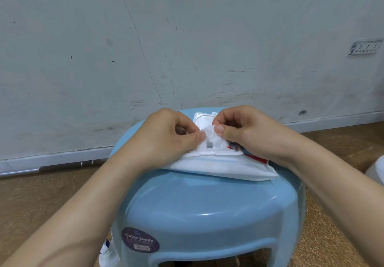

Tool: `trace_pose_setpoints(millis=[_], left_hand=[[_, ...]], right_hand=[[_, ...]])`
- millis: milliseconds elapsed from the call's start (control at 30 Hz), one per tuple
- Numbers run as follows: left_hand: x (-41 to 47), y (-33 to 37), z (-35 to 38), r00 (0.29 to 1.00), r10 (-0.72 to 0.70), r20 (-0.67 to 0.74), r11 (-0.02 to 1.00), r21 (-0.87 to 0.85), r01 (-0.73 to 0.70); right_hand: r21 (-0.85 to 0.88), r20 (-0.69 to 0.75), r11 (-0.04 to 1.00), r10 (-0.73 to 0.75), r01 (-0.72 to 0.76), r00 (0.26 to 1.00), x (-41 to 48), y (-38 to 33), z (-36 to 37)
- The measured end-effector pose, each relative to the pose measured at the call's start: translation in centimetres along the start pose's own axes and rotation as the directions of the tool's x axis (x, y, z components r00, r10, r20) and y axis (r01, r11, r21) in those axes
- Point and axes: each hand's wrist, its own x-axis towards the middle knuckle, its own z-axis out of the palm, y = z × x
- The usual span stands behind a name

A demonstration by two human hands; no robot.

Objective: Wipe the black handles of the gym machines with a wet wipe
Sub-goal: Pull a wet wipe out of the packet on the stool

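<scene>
Both hands are down on the pack of wipes, which lies flat on a light blue plastic stool. The wet wipe stands up crumpled right between the two hands. The right hand pinches its top between thumb and forefinger, with the other fingers curled in behind. The left hand nips the wipe's near-left edge with its thumb tip, though the fingers on the far side are tucked under and hard to read. Just below the pinch there's a small dark slot in the pack, and the wipe's lower end is hidden by it. Beyond the knuckles, the white flip lid shows only in part. Under the right wrist, red and dark print on the pack is mostly covered. Nearer than the hands, a round dark sticker sits on the stool's side, its small print blurred. Below the left forearm, something white is cut off by the frame. Right of the right forearm, a pale rounded object is clipped too.
</scene>
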Motion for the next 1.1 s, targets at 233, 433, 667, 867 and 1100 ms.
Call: trace_pose_setpoints(millis=[233, 433, 667, 867, 1100], left_hand=[[0.0, 0.6, 0.5, 0.997, 0.038, -0.064, 0.997, 0.073, -0.033], [-0.1, 0.4, 0.4, 0.998, 0.032, -0.058, 0.982, -0.182, -0.042], [0.3, 0.2, 0.8, 0.992, 0.01, -0.123, 1.0, 0.007, -0.009], [0.4, 0.0, 0.6, 0.996, -0.04, -0.079, 0.989, -0.144, 0.029], [0.3, 0.8, 1.0, 0.966, -0.249, -0.065, 0.845, -0.503, 0.183]], right_hand=[[-0.233, -0.098, 0.966, -0.141, 0.115, 0.985, -0.5, -0.7, 0.8], [-0.432, -0.246, 0.901, -0.172, 0.051, 0.954, -0.5, -1.4, 1.1], [0.21, -0.094, 0.973, 0.112, -0.09, 0.989, -0.1, -0.6, -0.1], [0.199, 0.015, 0.977, 0.078, -0.08, 0.997, -0.5, -0.7, -0.5], [0.194, -0.098, 0.981, 0.034, -0.014, 0.995, -0.6, -0.7, 0.3]])
